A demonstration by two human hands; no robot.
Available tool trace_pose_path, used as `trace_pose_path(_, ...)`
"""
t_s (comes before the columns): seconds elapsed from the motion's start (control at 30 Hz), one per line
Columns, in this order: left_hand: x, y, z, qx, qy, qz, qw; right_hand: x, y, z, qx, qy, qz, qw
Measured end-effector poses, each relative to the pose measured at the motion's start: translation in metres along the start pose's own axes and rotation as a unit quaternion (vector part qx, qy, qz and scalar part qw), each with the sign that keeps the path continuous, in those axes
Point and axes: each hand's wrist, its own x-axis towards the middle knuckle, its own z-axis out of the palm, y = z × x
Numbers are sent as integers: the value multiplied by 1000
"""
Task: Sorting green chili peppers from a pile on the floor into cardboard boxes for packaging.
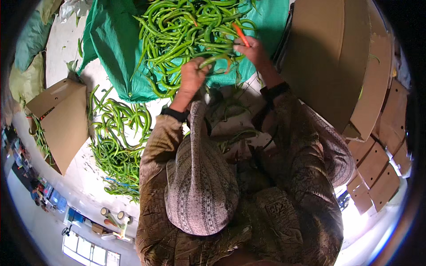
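Observation:
A big heap of long green chili peppers (179,36) lies on a green woven plastic sack (113,46) in front of me. At its near edge, my left hand (193,76) grips a curved green chili pepper (214,59) that looks blurred and has a reddish end. Farther right, a bright red chili pepper (241,34) sticks up from the closed fingers of my right hand (252,50). The inner side of that hand is hidden.
A large cardboard box (316,56) stands close on my right. To my left, loose green chilies (116,159) cover part of the pale floor, beside another cardboard box (65,123) with chilies in it. Flattened cardboard (382,176) lies far right.

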Motion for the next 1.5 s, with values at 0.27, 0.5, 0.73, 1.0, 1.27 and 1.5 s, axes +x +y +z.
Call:
trace_pose_path(0.27,-47,75,-99,-605,-41,-252,754,-51,-103,8,208,-135,83,965)
trace_pose_path(0.5,-52,127,-122,-633,2,-185,752,-77,-154,75,-2,-89,-143,986)
trace_pose_path(0.73,-63,146,-153,-537,63,-93,836,-98,-204,102,-30,-40,-259,965)
trace_pose_path(1.0,-93,131,-192,-445,189,-169,859,-109,-210,115,-95,-121,-272,950)
trace_pose_path(1.27,-276,-7,-305,105,-90,-205,969,-127,-140,76,-159,-269,-26,950)
trace_pose_path(1.5,-246,4,-485,148,262,-271,914,-157,-35,42,-106,-271,20,956)
